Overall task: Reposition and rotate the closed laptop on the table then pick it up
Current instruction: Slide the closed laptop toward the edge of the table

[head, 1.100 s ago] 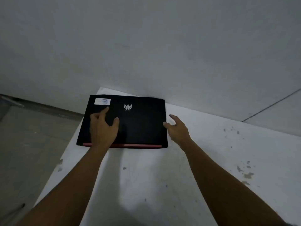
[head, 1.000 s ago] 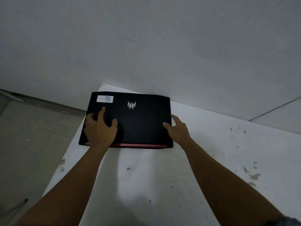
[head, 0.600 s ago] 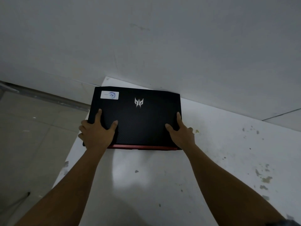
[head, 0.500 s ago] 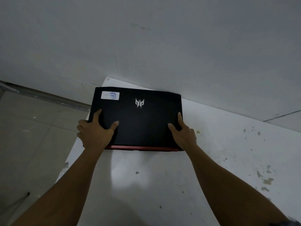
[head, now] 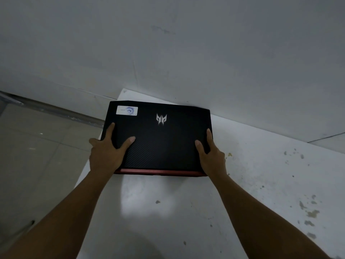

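The closed black laptop [head: 164, 139] has a silver logo, a white sticker at its far left corner and a red strip along its near edge. It sits at the far left corner of the white table [head: 186, 212], its left side overhanging the table edge. My left hand [head: 106, 152] grips the laptop's near left corner, thumb on the lid and fingers wrapped over the side. My right hand [head: 211, 154] grips the near right corner, thumb on the lid and index finger along the right edge. I cannot tell whether the laptop is lifted off the table.
A grey wall [head: 186, 53] rises directly behind the laptop. The table's left edge drops to a tiled floor [head: 37, 156]. Stains and chipped spots [head: 309, 212] mark the table's right part.
Both hands slid from resting on the lid and beside it to gripping the laptop's near corners. The laptop shifted slightly toward the left edge.
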The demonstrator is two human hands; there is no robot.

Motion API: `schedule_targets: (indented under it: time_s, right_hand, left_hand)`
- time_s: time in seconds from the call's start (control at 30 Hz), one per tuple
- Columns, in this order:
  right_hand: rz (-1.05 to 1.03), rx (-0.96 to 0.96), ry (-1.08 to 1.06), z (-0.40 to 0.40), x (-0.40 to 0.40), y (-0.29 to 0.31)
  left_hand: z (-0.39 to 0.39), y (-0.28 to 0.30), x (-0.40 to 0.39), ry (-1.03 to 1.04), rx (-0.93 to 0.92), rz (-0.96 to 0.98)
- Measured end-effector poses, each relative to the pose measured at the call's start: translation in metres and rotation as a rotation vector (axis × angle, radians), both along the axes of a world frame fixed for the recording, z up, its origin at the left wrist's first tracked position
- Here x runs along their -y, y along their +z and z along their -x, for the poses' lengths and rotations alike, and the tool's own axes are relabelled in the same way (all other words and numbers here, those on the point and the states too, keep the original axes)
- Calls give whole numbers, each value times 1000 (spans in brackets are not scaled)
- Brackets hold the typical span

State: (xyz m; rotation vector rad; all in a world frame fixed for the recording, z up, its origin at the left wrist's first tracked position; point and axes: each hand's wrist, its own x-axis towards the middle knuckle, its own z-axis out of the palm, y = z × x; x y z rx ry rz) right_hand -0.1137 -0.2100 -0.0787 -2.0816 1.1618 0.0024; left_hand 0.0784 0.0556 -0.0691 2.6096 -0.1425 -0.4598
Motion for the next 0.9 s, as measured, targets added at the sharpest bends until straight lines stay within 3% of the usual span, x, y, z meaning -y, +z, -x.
schedule_targets:
  time_s: [0.2,0.47,0.9]
  right_hand:
    - [5,40,-20,-1,2,-3]
    - [48,55,-82,11,0,9]
    - [98,132,-232,139,-19,48]
  left_hand:
    - [-1,-2,3,-42,85,-84]
    - [6,18,-3,-35,47,-77]
    - [101,59,3,-84,83,49]
